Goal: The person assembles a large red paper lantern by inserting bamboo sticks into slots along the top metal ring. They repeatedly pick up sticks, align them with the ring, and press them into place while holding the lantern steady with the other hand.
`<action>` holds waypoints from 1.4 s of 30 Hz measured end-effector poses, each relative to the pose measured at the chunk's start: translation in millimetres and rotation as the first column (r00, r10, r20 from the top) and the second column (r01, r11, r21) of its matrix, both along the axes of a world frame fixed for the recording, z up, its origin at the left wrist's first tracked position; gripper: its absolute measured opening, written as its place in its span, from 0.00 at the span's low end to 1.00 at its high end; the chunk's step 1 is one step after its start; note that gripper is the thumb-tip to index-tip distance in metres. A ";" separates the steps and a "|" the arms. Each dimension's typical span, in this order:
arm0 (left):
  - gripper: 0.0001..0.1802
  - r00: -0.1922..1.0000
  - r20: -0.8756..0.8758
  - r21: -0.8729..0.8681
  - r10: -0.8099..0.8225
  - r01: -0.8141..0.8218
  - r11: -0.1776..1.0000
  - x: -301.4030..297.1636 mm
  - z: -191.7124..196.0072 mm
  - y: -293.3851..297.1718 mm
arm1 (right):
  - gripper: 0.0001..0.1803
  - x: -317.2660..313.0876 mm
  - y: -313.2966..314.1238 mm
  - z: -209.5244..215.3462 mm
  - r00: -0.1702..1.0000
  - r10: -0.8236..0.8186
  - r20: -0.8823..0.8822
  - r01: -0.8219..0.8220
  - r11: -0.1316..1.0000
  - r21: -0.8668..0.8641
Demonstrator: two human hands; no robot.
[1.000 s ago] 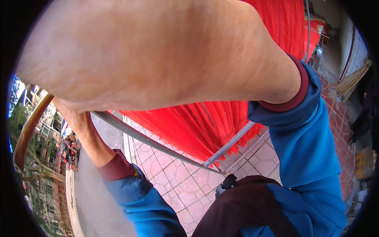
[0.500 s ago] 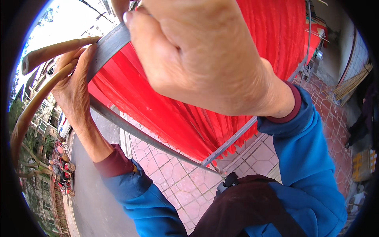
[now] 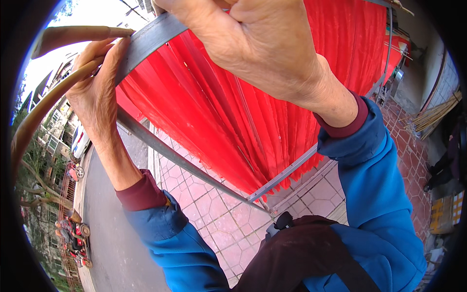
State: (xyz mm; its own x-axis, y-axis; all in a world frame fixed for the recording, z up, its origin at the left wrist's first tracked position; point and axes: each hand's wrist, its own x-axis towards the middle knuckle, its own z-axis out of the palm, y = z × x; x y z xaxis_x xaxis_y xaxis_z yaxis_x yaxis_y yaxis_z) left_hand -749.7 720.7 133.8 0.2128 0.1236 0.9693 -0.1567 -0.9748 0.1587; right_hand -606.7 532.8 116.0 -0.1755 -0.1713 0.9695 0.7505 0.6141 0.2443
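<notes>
Paved with pale pink tiles (image 3: 214, 214), the ground lies far below, with a grey street (image 3: 112, 243) and a red vehicle (image 3: 73, 236) at the lower left. A pleated red curtain (image 3: 272, 112) hangs across the middle, framed by slanting grey metal bars (image 3: 165, 151).

Both arms in blue sleeves with maroon cuffs reach up to a flat grey metal strip (image 3: 151, 36) running along the top of the curtain. The right hand (image 3: 258, 46) is clenched over the strip at the upper middle, knuckles toward the camera. The left hand (image 3: 97, 92) sits further left, its fingers pressed against the strip's end and against a brown curved cane (image 3: 39, 112) that bends down the left rim; whether they wrap fully round either one, I cannot tell.

Compared with a second ago, the right forearm no longer blocks the view: it has lifted, and the strip has come into sight between the two hands. Since half a second ago, the hold looks almost unchanged, so the work appears to have settled on the strip itself.
</notes>
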 end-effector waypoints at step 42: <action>0.13 1.000 0.026 -0.011 -0.013 0.013 1.000 7.8 -0.4 -2.1 | 0.10 8.0 -14.1 2.9 0.992 -0.122 -0.015 0.122 0.992 0.037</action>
